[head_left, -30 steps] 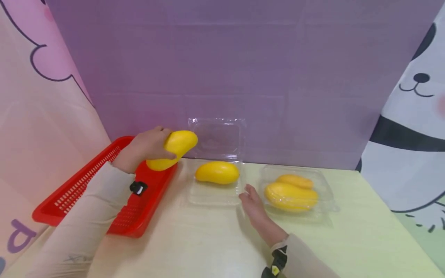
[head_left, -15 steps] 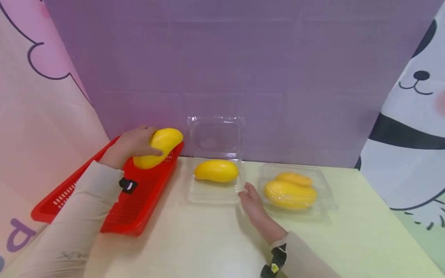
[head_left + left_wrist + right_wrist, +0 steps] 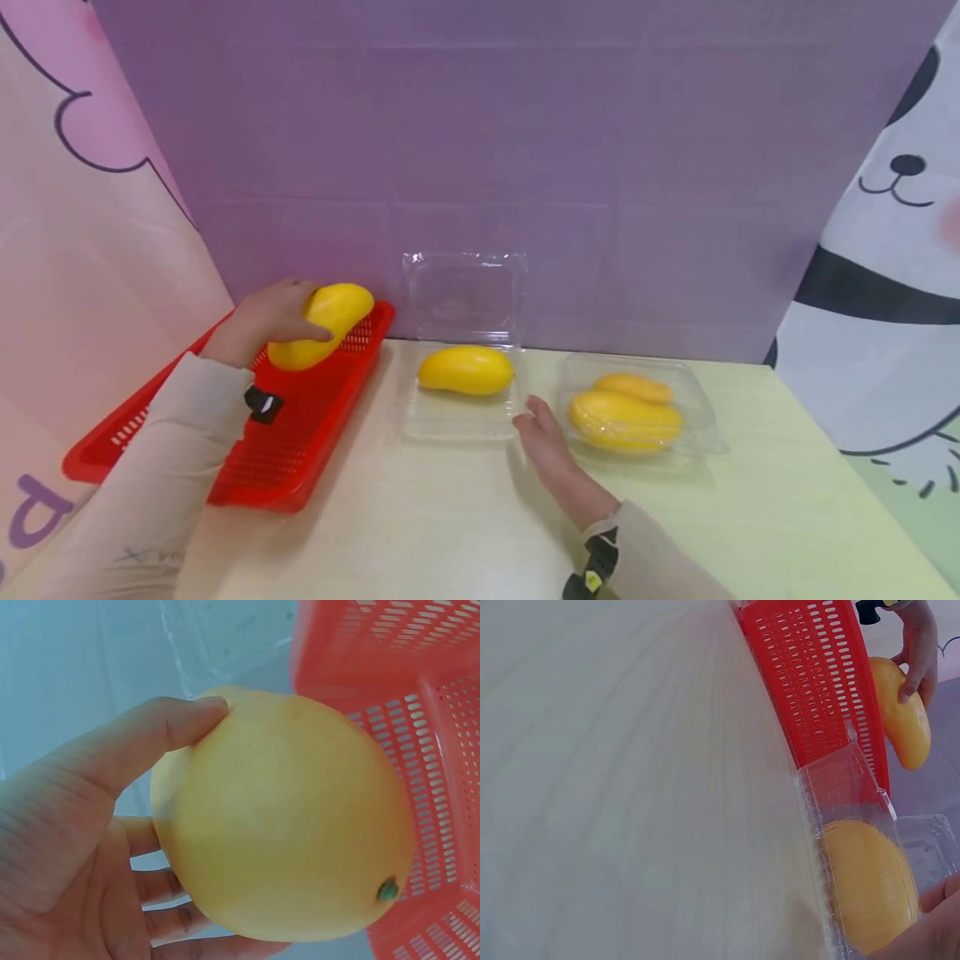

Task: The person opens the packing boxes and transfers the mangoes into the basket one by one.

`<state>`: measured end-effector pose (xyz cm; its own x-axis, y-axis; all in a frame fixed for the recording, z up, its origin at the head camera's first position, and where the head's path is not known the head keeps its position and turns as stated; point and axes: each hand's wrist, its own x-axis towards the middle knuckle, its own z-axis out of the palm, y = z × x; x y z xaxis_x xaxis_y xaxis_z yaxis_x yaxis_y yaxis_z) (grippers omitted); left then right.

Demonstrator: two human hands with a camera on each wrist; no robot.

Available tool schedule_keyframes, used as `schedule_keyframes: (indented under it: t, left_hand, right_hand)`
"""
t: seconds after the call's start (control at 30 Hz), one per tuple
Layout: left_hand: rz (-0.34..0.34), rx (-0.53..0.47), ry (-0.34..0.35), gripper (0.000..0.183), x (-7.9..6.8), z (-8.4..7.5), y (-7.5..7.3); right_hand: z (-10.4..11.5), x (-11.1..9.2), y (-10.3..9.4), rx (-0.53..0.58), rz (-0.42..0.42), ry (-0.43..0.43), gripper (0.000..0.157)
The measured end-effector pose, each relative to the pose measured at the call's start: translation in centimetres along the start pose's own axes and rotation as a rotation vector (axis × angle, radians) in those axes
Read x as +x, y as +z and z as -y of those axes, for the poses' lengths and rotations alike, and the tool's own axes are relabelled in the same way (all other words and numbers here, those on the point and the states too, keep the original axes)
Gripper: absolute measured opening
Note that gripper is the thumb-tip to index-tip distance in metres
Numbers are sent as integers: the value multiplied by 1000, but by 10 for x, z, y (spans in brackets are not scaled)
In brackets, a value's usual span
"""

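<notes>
My left hand (image 3: pixel 264 318) grips a smooth yellow mango (image 3: pixel 330 321) above the far part of the red basket (image 3: pixel 300 487). In the left wrist view the mango (image 3: pixel 285 817) shows a small green stem end, the thumb lying over its top and the fingers beneath. A second mango (image 3: pixel 467 371) lies in a clear plastic clamshell box (image 3: pixel 457 427), whose lid (image 3: pixel 465 296) stands raised against the backdrop. At that box's right edge is my right hand (image 3: pixel 551 454), fingers loosely bent; whether they touch the plastic is hard to tell.
On the right stands another clear clamshell box (image 3: pixel 697 400), its lid down over two yellow mangoes (image 3: pixel 626 421). A purple backdrop (image 3: pixel 510 150) rises behind the pale wooden table (image 3: pixel 420 517). Printed cloths hang at both sides.
My left hand has moved left with the mango, from near the open box's lid to over the basket. The right hand and the boxes have stayed put.
</notes>
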<state>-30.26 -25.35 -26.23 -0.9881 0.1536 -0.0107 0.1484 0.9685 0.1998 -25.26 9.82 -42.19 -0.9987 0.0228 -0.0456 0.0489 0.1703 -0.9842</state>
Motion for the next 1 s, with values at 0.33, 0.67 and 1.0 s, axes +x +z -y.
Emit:
schedule_keyframes:
  t: [0.33,0.67,1.0]
  left_hand:
    - [12,-37,26,79,10,18,4]
    - [47,-93,-19,74,13,32,5]
    - [94,-157,-131,81,7,49,14]
  right_hand:
    - [1,-2,-9,-6,-12,9,56]
    - [4,-5,-10,-16,-6,21,57]
    - [5,-6,-9,-10,-9,25,57]
